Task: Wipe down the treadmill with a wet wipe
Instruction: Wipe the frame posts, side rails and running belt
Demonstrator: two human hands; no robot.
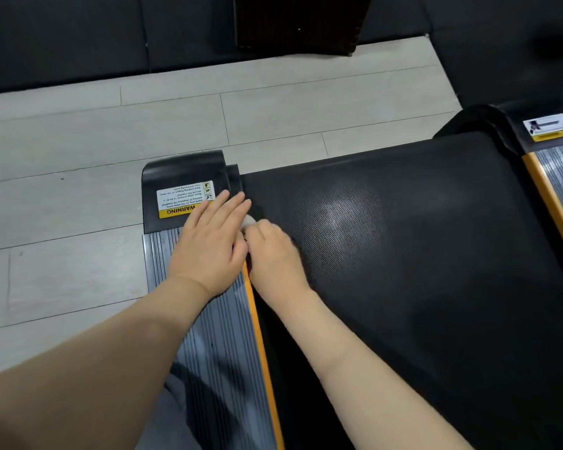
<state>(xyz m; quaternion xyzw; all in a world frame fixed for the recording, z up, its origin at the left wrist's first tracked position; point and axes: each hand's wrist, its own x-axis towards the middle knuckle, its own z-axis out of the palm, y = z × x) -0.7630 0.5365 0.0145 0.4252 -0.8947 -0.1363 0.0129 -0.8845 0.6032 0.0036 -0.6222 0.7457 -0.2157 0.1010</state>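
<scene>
— Head view looks down on the treadmill, right? Where are the hands?

— Both at the far end of the left side rail, the grey ribbed strip with an orange edge along the black belt.

— What is the left hand doing?

— It lies flat, fingers straight and together, palm down on the rail. Its fingertips reach the black end cap and touch the yellow warning sticker.

— And the right hand?

— It sits just beside the left, touching it, on the near-left edge of the belt. Its fingers are curled, pinching a small white wipe, of which only a bit shows between the two hands.

— Anything else in sight?

— Pale floorboards to the left and beyond, dark mats at the far side, and a second rail with its own sticker at the right.
</scene>
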